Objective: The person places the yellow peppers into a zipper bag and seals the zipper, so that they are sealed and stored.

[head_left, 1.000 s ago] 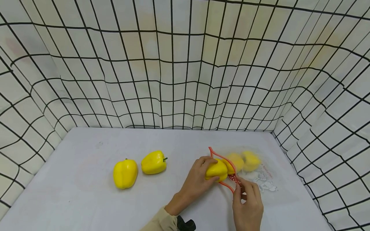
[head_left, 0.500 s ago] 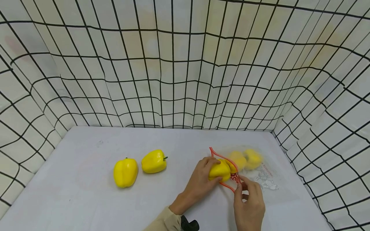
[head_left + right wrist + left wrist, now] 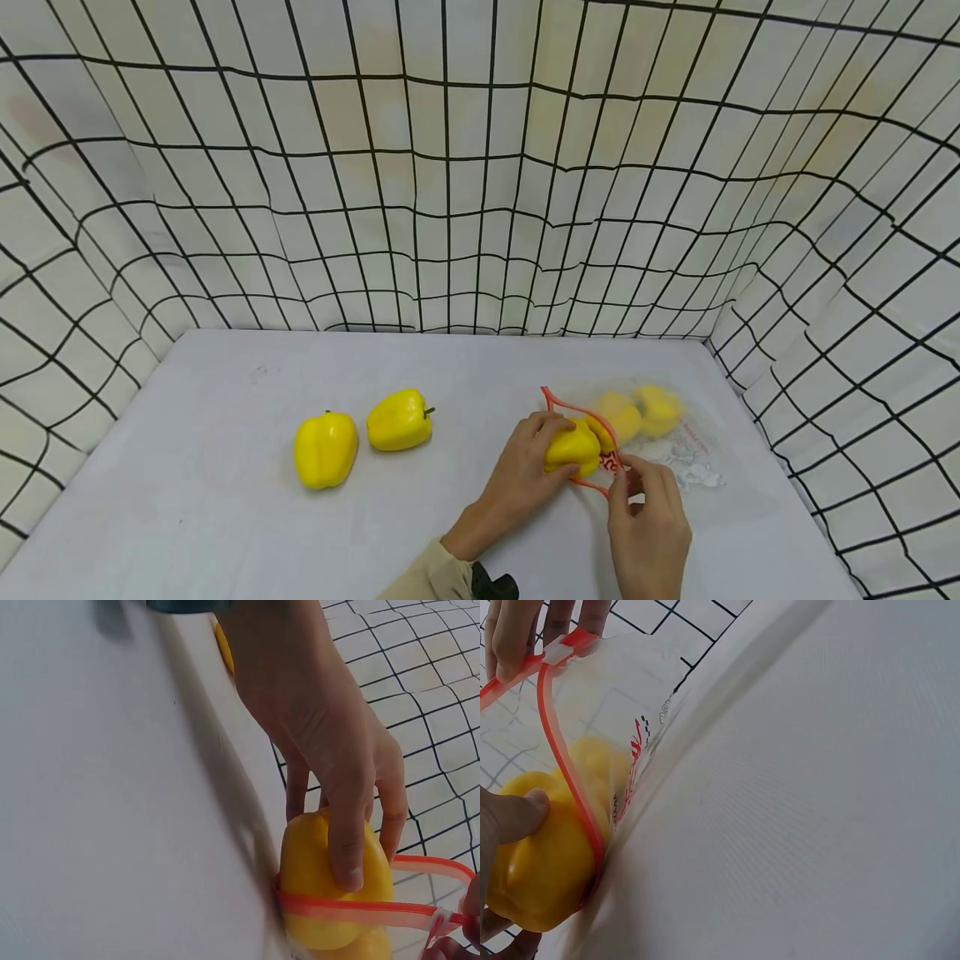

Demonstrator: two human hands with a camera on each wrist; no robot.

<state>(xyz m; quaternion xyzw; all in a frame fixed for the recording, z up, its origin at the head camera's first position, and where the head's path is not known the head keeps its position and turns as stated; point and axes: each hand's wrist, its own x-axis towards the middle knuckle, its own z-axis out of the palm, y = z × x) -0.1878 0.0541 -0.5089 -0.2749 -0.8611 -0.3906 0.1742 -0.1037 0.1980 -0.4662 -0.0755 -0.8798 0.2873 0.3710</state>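
Observation:
My left hand (image 3: 517, 471) grips a yellow bell pepper (image 3: 573, 450), thumb on the near side and fingers over the far side. The pepper sits in the mouth of a clear zip bag (image 3: 701, 477), whose red zip edge (image 3: 562, 761) loops around it. With thumb and fingers, my right hand (image 3: 651, 529) pinches that edge beside the white slider (image 3: 557, 652). Deeper in the bag lie more yellow peppers (image 3: 658, 410), blurred by the plastic. In the right wrist view, the left thumb presses the pepper (image 3: 315, 855) just above the red edge.
Two loose yellow bell peppers, one upright (image 3: 326, 450) and one on its side (image 3: 400, 421), lie on the white table (image 3: 225, 533) to the left. Walls of white sheet behind black netting (image 3: 468, 217) enclose the back and sides.
My left hand has moved slightly right, and the gripped pepper has gone further into the bag mouth. The bagged peppers have shifted right; the right hand keeps its pinch.

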